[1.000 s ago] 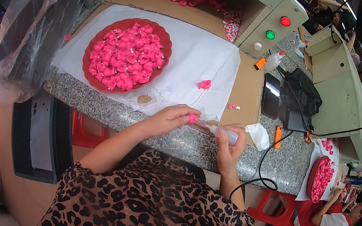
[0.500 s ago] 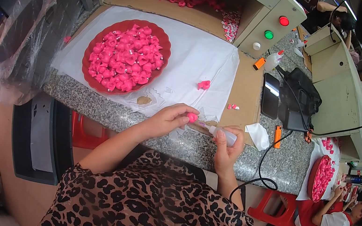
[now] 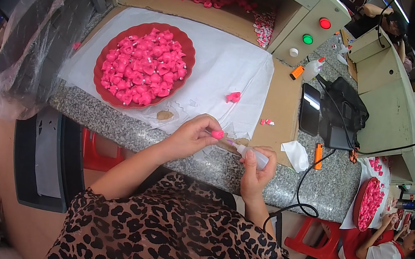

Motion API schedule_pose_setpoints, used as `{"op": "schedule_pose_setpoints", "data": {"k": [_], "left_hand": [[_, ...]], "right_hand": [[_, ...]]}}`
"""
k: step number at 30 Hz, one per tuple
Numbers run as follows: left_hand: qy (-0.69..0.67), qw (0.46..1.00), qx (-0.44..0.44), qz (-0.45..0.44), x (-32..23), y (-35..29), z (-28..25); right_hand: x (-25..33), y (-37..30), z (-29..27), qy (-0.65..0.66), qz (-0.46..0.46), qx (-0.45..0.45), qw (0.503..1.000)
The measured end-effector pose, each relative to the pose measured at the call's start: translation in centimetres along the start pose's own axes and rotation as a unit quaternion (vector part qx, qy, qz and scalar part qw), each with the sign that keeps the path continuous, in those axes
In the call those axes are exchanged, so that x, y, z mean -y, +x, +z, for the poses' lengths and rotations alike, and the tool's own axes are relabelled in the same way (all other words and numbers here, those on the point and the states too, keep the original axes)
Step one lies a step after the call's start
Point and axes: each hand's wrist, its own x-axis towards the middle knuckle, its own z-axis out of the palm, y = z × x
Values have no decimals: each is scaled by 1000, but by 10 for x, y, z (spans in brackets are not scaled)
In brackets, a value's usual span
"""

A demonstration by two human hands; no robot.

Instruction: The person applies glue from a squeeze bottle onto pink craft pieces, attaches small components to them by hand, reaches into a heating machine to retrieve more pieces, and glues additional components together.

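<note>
Pinched in the fingertips of my left hand (image 3: 191,136) is a small pink piece (image 3: 217,134), over the front edge of the worktop. My right hand (image 3: 259,173) is wrapped round a small translucent squeeze bottle (image 3: 256,156). Its narrow nozzle points left at the pink piece; I cannot tell whether they touch. Beyond my hands, one loose pink piece (image 3: 233,97) lies on white paper (image 3: 218,61). To the left a red scalloped bowl (image 3: 187,80) is heaped with similar pink pieces, several showing small white spots.
Behind the paper stands a cream box-like unit (image 3: 299,30) with pink pieces inside. On the right lie a phone (image 3: 310,110), a black bag (image 3: 344,108), an orange lighter (image 3: 318,157), crumpled white paper (image 3: 295,155) and a black cable (image 3: 300,190). Another person (image 3: 381,249) sits far right.
My left hand has turned a little, and the pink piece has shifted slightly left and down. The bottle in my right hand has moved slightly left, its nozzle still directed at the piece.
</note>
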Motion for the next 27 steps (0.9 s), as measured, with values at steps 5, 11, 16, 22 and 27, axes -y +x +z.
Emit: {"op": "schedule_pose_setpoints", "data": {"k": [5,11,16,22,27], "left_hand": [[16,1000,-12,-4,0,1,1],[-67,996,-44,-42,3,-1,0],[-116,990,-2,-84,-4,1,-5],[-130,986,5,-100,-16,9,7],[-153,981,-8,-119,-10,13,17]], "right_hand": [[5,0,3,62,58,-42,996],[-1,14,-16,412,320,-54,851],[6,16,-26,364,322,4,874],[-10,55,-60,124,239,-15,963],[-34,83,-64,-287,100,28,952]]}}
